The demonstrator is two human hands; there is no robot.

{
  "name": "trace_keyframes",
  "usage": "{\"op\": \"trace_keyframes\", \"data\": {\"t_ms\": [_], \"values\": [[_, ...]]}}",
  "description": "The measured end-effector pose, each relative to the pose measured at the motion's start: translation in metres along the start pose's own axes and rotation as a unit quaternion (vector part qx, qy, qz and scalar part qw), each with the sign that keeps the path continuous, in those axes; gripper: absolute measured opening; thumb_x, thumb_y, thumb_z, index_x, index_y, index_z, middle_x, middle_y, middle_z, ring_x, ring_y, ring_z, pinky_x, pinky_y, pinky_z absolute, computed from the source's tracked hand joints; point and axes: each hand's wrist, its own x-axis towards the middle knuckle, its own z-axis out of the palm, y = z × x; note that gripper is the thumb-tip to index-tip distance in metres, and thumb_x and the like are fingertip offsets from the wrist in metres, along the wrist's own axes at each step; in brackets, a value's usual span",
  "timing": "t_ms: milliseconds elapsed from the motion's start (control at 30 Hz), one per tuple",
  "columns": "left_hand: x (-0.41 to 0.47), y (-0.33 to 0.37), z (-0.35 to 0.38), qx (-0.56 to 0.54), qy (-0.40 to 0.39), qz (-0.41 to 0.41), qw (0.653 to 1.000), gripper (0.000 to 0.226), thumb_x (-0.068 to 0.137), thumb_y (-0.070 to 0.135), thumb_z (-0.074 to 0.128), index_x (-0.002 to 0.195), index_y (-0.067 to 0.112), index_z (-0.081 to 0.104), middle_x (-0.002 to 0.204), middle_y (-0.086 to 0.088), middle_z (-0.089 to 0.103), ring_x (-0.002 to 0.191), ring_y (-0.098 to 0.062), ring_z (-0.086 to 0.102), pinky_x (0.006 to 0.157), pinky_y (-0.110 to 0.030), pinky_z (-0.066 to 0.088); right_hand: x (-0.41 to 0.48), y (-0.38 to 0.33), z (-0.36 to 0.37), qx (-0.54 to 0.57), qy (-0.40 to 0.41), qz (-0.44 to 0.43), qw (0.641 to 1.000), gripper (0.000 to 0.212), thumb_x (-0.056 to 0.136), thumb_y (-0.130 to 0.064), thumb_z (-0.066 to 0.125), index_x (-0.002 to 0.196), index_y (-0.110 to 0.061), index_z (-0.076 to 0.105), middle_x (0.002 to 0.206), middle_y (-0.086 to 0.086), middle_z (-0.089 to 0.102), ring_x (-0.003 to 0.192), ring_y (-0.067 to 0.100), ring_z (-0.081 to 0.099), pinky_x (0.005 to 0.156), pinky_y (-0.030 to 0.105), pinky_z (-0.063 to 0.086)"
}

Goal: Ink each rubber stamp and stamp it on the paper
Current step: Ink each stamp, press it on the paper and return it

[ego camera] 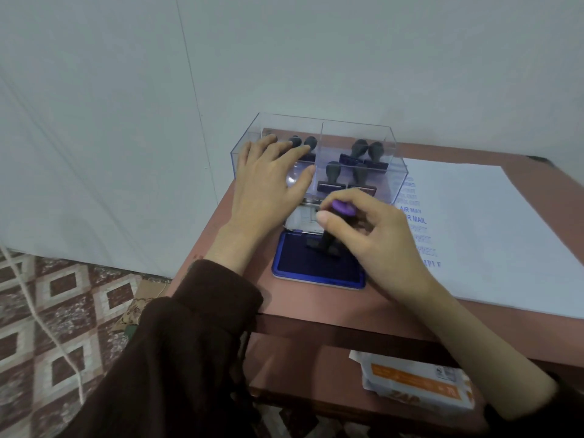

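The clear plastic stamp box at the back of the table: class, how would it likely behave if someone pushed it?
The clear box looks rigid, with thin straight walls, so it would probably slide rather than flex. It sits low and wide, so tipping seems unlikely. The upright stamps inside, narrow-handled on small bases, may topple or rattle.

— What does the person wear?

— A dark brown long sleeve (177,352) on the left arm, loose and creased, its cuff folded thick at the wrist just off the near-left corner of the surface (316,308).

— And the right arm?

— Bare along the forearm; only a dark edge of sleeve shows near the elbow, below the surface's front edge.

— Rings, a watch?

— Both hands bare, fingers (325,218) unadorned.
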Motion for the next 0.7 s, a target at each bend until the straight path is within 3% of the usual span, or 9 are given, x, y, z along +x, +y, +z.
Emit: {"op": "trace_keyframes", "data": {"t_ms": [67, 167, 333, 400, 500, 600, 700], "values": [[-0.001, 0.006, -0.003, -0.007, 0.008, 0.028, 1.000, 0.044, 0.087, 0.043, 0.042, 0.119, 0.020, 0.063, 0.121, -0.002, 0.062, 0.123, -0.026, 0.045, 0.106, -0.042, 0.028, 0.003, 0.001, -0.017, 0.120, 0.045, 0.067, 0.990, 0.004, 0.086, -0.014, 0.066, 0.086, -0.018, 0.066, 0.071, -0.009, 0.065, 0.063, 0.005, 0.058, 0.058, 0.016, 0.046], [-0.003, 0.023, -0.006, -0.045, -0.008, 0.099, 0.994, 0.038, 0.087, 0.035, 0.046, 0.112, 0.016, 0.066, 0.116, -0.002, 0.065, 0.118, -0.025, 0.049, 0.100, -0.029, 0.030, -0.001, 0.009, -0.053, 0.171, 0.119, 0.109, 0.972, 0.008, 0.088, -0.010, 0.061, 0.088, -0.016, 0.065, 0.059, -0.012, 0.058, 0.053, 0.005, 0.049, 0.047, 0.012, 0.036], [-0.007, 0.063, 0.000, -0.129, -0.204, 0.164, 0.957, 0.028, 0.090, 0.026, 0.053, 0.115, 0.021, 0.065, 0.112, 0.004, 0.066, 0.105, -0.016, 0.056, 0.090, -0.031, 0.043, -0.027, 0.024, -0.092, 0.045, 0.146, 0.091, 0.984, 0.011, 0.088, -0.011, 0.063, 0.096, -0.017, 0.064, 0.075, -0.009, 0.058, 0.061, 0.001, 0.054, 0.059, 0.009, 0.041], [-0.008, 0.078, 0.008, -0.127, -0.260, 0.181, 0.940, 0.030, 0.091, 0.026, 0.055, 0.121, 0.023, 0.062, 0.120, 0.005, 0.063, 0.110, -0.016, 0.054, 0.094, -0.031, 0.041, -0.037, 0.027, -0.096, -0.012, 0.138, 0.055, 0.989, 0.013, 0.086, -0.017, 0.067, 0.097, -0.023, 0.064, 0.079, -0.010, 0.060, 0.067, 0.010, 0.058, 0.063, 0.017, 0.046], [-0.009, 0.087, 0.019, -0.130, -0.288, 0.182, 0.931, 0.035, 0.091, 0.037, 0.054, 0.123, 0.025, 0.060, 0.125, 0.007, 0.061, 0.113, -0.013, 0.053, 0.096, -0.033, 0.042, -0.045, 0.029, -0.096, -0.121, 0.127, 0.008, 0.984, 0.015, 0.082, -0.038, 0.060, 0.096, -0.035, 0.061, 0.078, -0.003, 0.059, 0.059, 0.032, 0.052, 0.056, 0.035, 0.044], [-0.008, 0.088, 0.030, -0.119, -0.300, 0.181, 0.929, 0.035, 0.089, 0.040, 0.056, 0.119, 0.023, 0.063, 0.120, 0.007, 0.063, 0.110, -0.015, 0.055, 0.092, -0.038, 0.044, -0.047, 0.031, -0.098, -0.154, 0.118, -0.037, 0.980, 0.019, 0.083, -0.034, 0.058, 0.098, -0.024, 0.064, 0.068, -0.011, 0.056, 0.050, 0.020, 0.045, 0.048, 0.023, 0.038], [-0.008, 0.088, 0.035, -0.098, -0.319, 0.181, 0.925, 0.035, 0.087, 0.044, 0.058, 0.115, 0.024, 0.066, 0.120, 0.007, 0.063, 0.109, -0.016, 0.055, 0.092, -0.039, 0.044, -0.048, 0.034, -0.097, -0.188, 0.099, -0.068, 0.975, 0.020, 0.084, -0.024, 0.063, 0.098, -0.011, 0.067, 0.074, -0.021, 0.053, 0.051, 0.003, 0.040, 0.051, 0.007, 0.032]]}}
